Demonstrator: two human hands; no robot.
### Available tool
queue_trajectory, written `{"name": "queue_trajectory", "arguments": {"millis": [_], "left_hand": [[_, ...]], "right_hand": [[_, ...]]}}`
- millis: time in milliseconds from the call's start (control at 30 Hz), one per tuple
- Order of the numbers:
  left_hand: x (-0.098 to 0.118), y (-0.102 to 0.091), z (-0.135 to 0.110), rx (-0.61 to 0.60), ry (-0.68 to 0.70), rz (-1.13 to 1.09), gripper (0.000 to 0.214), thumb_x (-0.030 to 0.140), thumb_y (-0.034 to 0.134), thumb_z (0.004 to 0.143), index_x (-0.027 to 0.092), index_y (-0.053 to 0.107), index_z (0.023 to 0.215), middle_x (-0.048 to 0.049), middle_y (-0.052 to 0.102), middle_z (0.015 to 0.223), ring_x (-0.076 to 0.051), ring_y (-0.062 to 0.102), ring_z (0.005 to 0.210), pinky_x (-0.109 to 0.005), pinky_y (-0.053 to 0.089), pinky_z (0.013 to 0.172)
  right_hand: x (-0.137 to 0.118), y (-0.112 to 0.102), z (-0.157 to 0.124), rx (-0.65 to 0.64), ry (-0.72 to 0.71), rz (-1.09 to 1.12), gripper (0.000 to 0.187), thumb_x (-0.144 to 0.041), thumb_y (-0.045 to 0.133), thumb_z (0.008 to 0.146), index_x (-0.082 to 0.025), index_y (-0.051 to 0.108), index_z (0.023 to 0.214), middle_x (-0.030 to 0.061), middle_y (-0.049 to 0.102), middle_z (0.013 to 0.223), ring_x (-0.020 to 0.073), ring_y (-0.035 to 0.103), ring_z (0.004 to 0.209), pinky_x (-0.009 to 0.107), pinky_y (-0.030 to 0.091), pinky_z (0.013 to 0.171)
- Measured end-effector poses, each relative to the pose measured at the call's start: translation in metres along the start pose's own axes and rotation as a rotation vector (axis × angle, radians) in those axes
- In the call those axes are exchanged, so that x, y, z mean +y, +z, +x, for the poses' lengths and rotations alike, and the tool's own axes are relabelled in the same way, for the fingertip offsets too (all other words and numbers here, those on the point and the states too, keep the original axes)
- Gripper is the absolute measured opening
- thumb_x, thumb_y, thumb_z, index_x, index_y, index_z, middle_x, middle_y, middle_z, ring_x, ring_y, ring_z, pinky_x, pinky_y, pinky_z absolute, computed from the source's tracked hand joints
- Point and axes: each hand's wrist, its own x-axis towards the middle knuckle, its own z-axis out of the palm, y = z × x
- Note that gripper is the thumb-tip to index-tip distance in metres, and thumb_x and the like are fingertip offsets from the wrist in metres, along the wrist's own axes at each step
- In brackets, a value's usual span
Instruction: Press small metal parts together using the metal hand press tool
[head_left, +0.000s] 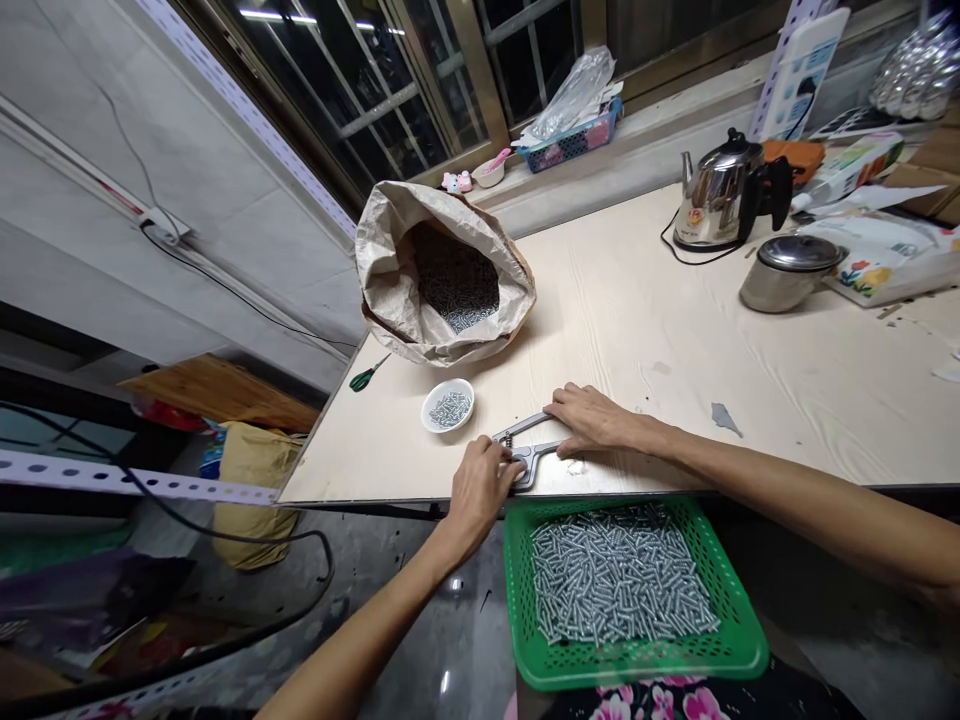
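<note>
A grey metal plier-like hand tool (534,452) with two spread handles and a small spring lies at the table's front edge. My right hand (592,420) grips its handle ends, fingers on the upper one and thumb at the lower one. At the tool's head, my left hand (480,485) is closed, fingertips pinched together; whatever they hold is hidden. Just beyond my left hand stands a white bowl (448,428) with small silver screws in it. Below the table edge, a green plastic basket (637,668) full of silver screws (622,575) rests on my lap.
A large open paper sack (382,290) with metal pieces inside stands at the back left. Green-handled scissors (363,379) lie near it. On the right are an electric kettle (712,205), a lidded metal pot (784,285) and plastic packages (900,255). A grey scrap (724,418) lies right of my arm.
</note>
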Motion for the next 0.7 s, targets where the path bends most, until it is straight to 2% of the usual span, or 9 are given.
{"name": "queue_trajectory", "arguments": {"millis": [33, 100, 200, 300, 433, 533, 600, 700], "left_hand": [[0.005, 0.002, 0.002, 0.033, 0.104, 0.027, 0.026, 0.033, 0.062, 0.080, 0.017, 0.065, 0.101, -0.0086, 0.062, 0.103, -0.023, 0.055, 0.097, -0.033, 0.044, 0.081], [0.013, 0.008, 0.012, 0.019, 0.260, 0.044, 0.044, 0.031, 0.065, 0.079, 0.018, 0.055, 0.120, -0.0112, 0.056, 0.122, -0.026, 0.049, 0.112, -0.039, 0.042, 0.093], [0.017, 0.016, 0.033, -0.100, 0.358, 0.040, 0.053, 0.028, 0.065, 0.079, 0.017, 0.047, 0.128, -0.0135, 0.052, 0.129, -0.028, 0.046, 0.116, -0.043, 0.041, 0.097], [0.017, 0.019, 0.046, -0.180, 0.376, 0.057, 0.045, 0.027, 0.061, 0.081, 0.016, 0.050, 0.123, -0.0123, 0.058, 0.116, -0.027, 0.050, 0.106, -0.043, 0.043, 0.092], [0.018, 0.018, 0.045, -0.184, 0.359, 0.038, 0.026, 0.023, 0.058, 0.082, 0.018, 0.059, 0.107, -0.0081, 0.060, 0.104, -0.024, 0.050, 0.101, -0.039, 0.044, 0.088], [0.023, 0.016, 0.039, -0.185, 0.348, 0.003, 0.012, 0.022, 0.055, 0.085, 0.019, 0.063, 0.093, -0.0063, 0.061, 0.093, -0.022, 0.050, 0.095, -0.036, 0.045, 0.083], [0.026, 0.016, 0.037, -0.181, 0.336, -0.003, 0.010, 0.022, 0.055, 0.087, 0.018, 0.064, 0.086, -0.0059, 0.061, 0.087, -0.022, 0.051, 0.092, -0.034, 0.045, 0.080], [0.026, 0.018, 0.037, -0.182, 0.328, 0.003, 0.011, 0.024, 0.057, 0.086, 0.018, 0.066, 0.085, -0.0062, 0.063, 0.086, -0.022, 0.052, 0.091, -0.034, 0.045, 0.080]], "right_hand": [[-0.001, 0.002, 0.000, -0.001, 0.004, -0.013, 0.046, -0.045, 0.084, 0.065, -0.018, 0.060, 0.093, 0.0070, 0.057, 0.091, 0.0234, 0.048, 0.083, 0.032, 0.036, 0.062], [-0.002, 0.003, 0.000, -0.008, 0.008, -0.028, 0.043, -0.044, 0.083, 0.067, -0.018, 0.060, 0.094, 0.0068, 0.057, 0.092, 0.0233, 0.048, 0.085, 0.032, 0.036, 0.063], [-0.006, 0.002, -0.003, -0.020, 0.026, -0.023, 0.046, -0.042, 0.083, 0.067, -0.016, 0.060, 0.096, 0.0073, 0.057, 0.092, 0.0229, 0.048, 0.085, 0.031, 0.036, 0.064], [-0.012, -0.001, -0.008, 0.014, 0.054, -0.006, 0.047, -0.040, 0.084, 0.066, -0.014, 0.059, 0.097, 0.0080, 0.055, 0.091, 0.0217, 0.048, 0.082, 0.031, 0.037, 0.064], [-0.022, 0.000, -0.016, 0.059, 0.078, 0.007, 0.023, -0.029, 0.077, 0.076, -0.017, 0.058, 0.082, 0.0065, 0.055, 0.087, 0.0203, 0.048, 0.080, 0.030, 0.038, 0.063], [-0.031, 0.003, -0.016, 0.030, 0.132, 0.016, 0.016, -0.022, 0.072, 0.080, -0.018, 0.057, 0.076, 0.0050, 0.057, 0.082, 0.0196, 0.050, 0.078, 0.030, 0.038, 0.061], [-0.035, 0.005, -0.014, -0.003, 0.181, 0.010, 0.015, -0.022, 0.070, 0.083, -0.017, 0.058, 0.075, 0.0050, 0.058, 0.080, 0.0193, 0.052, 0.077, 0.029, 0.038, 0.060], [-0.038, 0.003, -0.013, -0.041, 0.205, -0.006, 0.014, -0.024, 0.068, 0.085, -0.017, 0.059, 0.076, 0.0058, 0.059, 0.080, 0.0195, 0.053, 0.078, 0.029, 0.039, 0.061]]}}
